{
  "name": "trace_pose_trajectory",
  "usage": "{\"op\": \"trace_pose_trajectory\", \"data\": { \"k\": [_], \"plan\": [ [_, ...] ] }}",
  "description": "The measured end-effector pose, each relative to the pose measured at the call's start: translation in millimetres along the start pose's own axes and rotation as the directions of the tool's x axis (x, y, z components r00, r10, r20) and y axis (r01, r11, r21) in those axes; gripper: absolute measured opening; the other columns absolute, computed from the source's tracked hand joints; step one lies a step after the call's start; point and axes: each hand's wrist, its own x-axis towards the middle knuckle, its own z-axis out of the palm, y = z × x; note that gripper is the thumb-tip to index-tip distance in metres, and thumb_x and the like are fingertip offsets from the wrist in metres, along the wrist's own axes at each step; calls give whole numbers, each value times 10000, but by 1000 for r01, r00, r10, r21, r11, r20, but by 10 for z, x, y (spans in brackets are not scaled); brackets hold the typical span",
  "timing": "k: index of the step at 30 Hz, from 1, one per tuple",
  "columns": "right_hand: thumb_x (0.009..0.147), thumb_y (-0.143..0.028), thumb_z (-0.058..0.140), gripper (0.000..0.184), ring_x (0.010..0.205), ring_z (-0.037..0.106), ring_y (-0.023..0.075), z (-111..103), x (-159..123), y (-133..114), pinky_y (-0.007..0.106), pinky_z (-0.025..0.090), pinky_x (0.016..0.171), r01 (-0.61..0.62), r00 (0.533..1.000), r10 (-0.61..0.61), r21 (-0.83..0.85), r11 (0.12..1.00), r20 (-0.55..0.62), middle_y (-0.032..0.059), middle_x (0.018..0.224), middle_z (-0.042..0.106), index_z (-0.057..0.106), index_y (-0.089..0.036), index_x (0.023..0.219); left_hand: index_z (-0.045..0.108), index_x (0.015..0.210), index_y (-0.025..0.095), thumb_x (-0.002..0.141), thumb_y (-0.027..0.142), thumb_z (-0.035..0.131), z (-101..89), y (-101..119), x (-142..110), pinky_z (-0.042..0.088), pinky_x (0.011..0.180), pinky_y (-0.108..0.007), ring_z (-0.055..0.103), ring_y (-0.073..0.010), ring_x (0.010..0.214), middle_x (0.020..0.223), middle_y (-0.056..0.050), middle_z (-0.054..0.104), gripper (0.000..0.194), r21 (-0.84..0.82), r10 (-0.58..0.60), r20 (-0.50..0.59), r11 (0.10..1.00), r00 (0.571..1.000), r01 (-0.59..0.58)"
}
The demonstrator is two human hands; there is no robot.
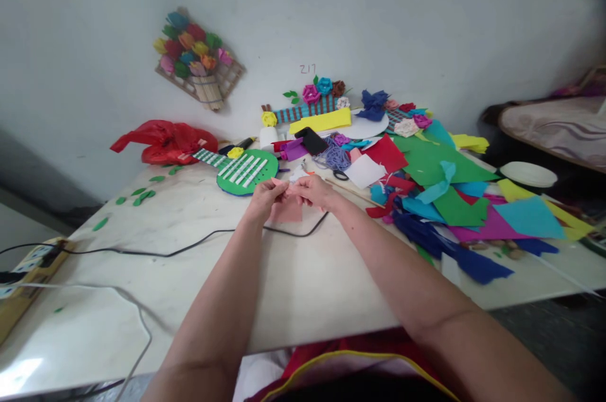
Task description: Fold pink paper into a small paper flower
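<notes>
Both my hands meet above the white table (199, 288), pinching one pink paper piece (286, 207) that hangs down between them. My left hand (263, 199) grips its left upper edge with closed fingers. My right hand (314, 190) grips the right upper edge, fingers also curled. Just beyond the hands lies a green paper guitar (241, 172) with white strips.
A heap of coloured paper sheets (454, 200) covers the table's right side. A black cable (189, 249) crosses under my hands to a power strip (33, 260) at the left. A red plastic bag (163, 140), paper flowers (322, 94), scissors (338, 173) and green leaf cutouts (142, 195) lie around.
</notes>
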Motion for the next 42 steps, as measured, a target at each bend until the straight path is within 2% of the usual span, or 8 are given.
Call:
{"op": "trace_pose_trajectory", "data": {
  "k": [3,6,11,20,24,28,32,42],
  "plan": [
    [766,-348,560,259,348,376,38,-10,-25,-45,164,292,357,-57,998,57,-15,998,8,-40,454,515,517,-146,611,582,560,130,569,373,739,9,15,-2,336,430,-197,461,-63,407,470,8,551,289,5,25,-49,1000,999,-24],
    [762,-342,570,261,338,363,34,-11,-48,-98,159,283,354,-104,993,99,-76,992,-62,-44,427,498,516,-145,600,573,547,127,554,372,740,41,42,-16,326,418,-199,449,-62,395,453,10,539,297,23,24,-92,999,995,-22],
    [750,-315,578,222,350,366,33,11,-35,-81,158,291,371,-77,988,65,-84,994,-140,-53,410,477,546,-143,612,590,575,124,548,385,745,78,65,-38,322,414,-199,456,-66,401,470,1,553,305,2,-13,-82,1000,997,13],
    [735,-354,568,237,361,358,36,26,23,35,164,291,377,45,997,-45,0,999,-58,-50,440,493,629,-125,739,572,550,127,568,314,729,58,47,-18,311,412,-200,435,-57,391,464,5,538,245,-68,-23,-77,998,997,18],
    [739,-359,562,252,368,366,39,14,36,83,159,287,368,83,996,-81,61,995,-21,-52,444,487,644,-124,779,565,553,127,573,338,731,62,64,-33,316,413,-198,441,-58,394,466,3,538,269,-65,-22,-53,998,998,18],
    [732,-358,574,253,368,367,38,1,32,99,160,284,367,94,996,-95,62,994,-2,-54,446,489,648,-121,780,567,560,126,540,328,752,43,45,-34,303,407,-193,438,-57,395,458,7,534,274,-65,-10,-53,998,999,7],
    [739,-370,571,256,358,357,34,-4,11,50,159,273,360,84,996,-84,39,996,5,-56,435,485,634,-122,745,557,551,132,580,352,726,38,31,-27,292,404,-192,422,-51,394,452,14,517,280,-89,-18,-61,996,998,13],
    [717,-358,593,238,320,341,33,10,5,19,158,251,329,-1,998,6,77,997,-56,-63,403,480,525,-149,628,497,581,151,609,454,687,29,62,-5,322,410,-191,428,-57,400,473,27,502,359,-157,-1,-240,987,971,-37]
  ]
}}
